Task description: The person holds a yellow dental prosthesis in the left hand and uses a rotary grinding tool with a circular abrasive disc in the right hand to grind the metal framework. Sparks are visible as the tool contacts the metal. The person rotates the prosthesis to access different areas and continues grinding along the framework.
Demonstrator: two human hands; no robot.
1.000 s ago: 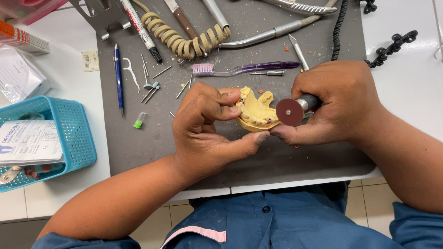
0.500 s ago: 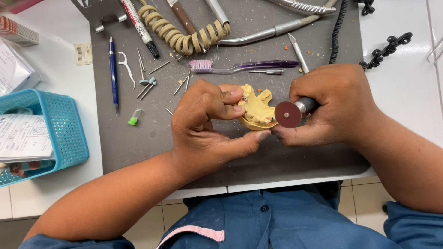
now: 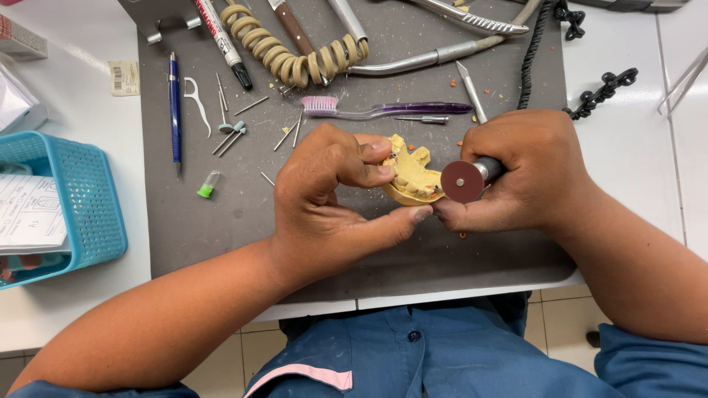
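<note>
My left hand point(image 3: 335, 199) grips a yellow plaster dental cast point(image 3: 411, 173) between thumb and fingers, just above the grey work mat point(image 3: 243, 214). My right hand point(image 3: 520, 173) is closed around a rotary handpiece whose dark red cutting disc point(image 3: 462, 181) faces me and sits against the right side of the cast. The handpiece body is mostly hidden inside the fist. The two thumbs nearly touch below the cast.
On the mat behind lie a purple toothbrush point(image 3: 383, 110), a blue pen point(image 3: 175, 103), a beige coiled cord point(image 3: 284, 55), several burs and metal instruments point(image 3: 472, 92), and a small green-capped vial point(image 3: 209, 184). A blue plastic basket point(image 3: 81, 199) with papers stands left. A black cable point(image 3: 590, 99) runs right.
Both hands and the cast keep the same grip and pose. The view has shifted slightly, so the basket and mat items sit further left and up in frame.
</note>
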